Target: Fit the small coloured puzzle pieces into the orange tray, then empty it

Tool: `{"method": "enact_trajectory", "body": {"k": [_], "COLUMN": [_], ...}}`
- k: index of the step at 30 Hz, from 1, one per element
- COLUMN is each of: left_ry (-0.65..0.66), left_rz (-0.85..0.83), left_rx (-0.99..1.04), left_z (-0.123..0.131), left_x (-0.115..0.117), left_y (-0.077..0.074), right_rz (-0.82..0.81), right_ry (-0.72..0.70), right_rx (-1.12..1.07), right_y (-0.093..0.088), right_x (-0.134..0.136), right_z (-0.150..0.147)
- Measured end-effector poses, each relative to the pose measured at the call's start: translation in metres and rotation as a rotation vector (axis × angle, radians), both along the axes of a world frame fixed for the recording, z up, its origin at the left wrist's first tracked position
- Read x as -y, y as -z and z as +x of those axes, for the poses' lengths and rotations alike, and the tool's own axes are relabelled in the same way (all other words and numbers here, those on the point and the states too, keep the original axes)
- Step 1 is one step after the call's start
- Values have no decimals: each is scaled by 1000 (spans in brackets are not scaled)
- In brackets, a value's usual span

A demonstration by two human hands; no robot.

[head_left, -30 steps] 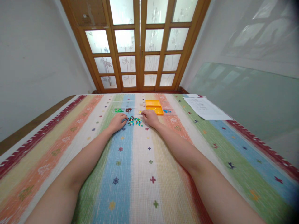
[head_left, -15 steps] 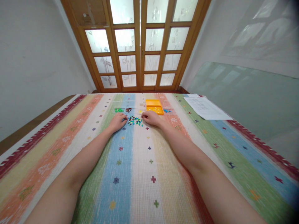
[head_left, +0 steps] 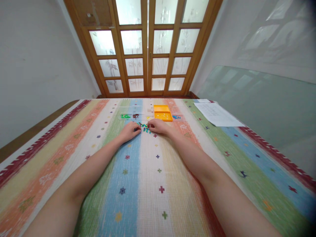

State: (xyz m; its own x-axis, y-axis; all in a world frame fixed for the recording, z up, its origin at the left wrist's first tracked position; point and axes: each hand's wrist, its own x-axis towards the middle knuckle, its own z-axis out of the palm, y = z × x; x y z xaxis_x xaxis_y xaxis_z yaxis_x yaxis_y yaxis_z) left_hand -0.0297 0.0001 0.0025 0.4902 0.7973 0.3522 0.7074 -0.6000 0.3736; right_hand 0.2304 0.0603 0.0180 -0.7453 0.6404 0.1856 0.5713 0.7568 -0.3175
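Note:
A small heap of tiny coloured pieces (head_left: 144,127) lies on the striped tablecloth (head_left: 148,184) far from me. My left hand (head_left: 129,131) rests at the heap's left side, fingers curled with the tips on the pieces. My right hand (head_left: 158,126) rests at the heap's right side, fingers bent down and pinched at the pieces. What either hand grips is too small to see. Beyond the heap lie sorted groups: green pieces (head_left: 125,116), dark red pieces (head_left: 135,116), yellow pieces (head_left: 148,117) and blue pieces (head_left: 176,117).
An orange tray (head_left: 162,113) stands just behind my right hand. A printed paper sheet (head_left: 217,113) lies at the far right of the table. Wooden glazed doors (head_left: 148,49) stand behind the table; a glass panel (head_left: 259,102) leans along the right wall.
Both hands have closed in on the heap: the left slid right, the right slid left, and the visible heap between them has shrunk.

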Motion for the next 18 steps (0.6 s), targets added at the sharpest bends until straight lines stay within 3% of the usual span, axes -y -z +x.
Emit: {"method": "enact_trajectory", "body": {"k": [10,14,18], "left_ry": [-15,-38,-46], "left_rz": [67,70,60], "left_rx": [-86,-95,-77], "left_z": [-5,-10,-17], "left_x": [0,-1,-4], "left_y": [1,-1,-1], "right_rz": [83,118,122], "right_ry": [-7,17,150], "right_rx": [-24,-189,-405], "right_y": [9,9,5], "right_x": [0,-2,-17], "right_z": [-5,-5,7]}}
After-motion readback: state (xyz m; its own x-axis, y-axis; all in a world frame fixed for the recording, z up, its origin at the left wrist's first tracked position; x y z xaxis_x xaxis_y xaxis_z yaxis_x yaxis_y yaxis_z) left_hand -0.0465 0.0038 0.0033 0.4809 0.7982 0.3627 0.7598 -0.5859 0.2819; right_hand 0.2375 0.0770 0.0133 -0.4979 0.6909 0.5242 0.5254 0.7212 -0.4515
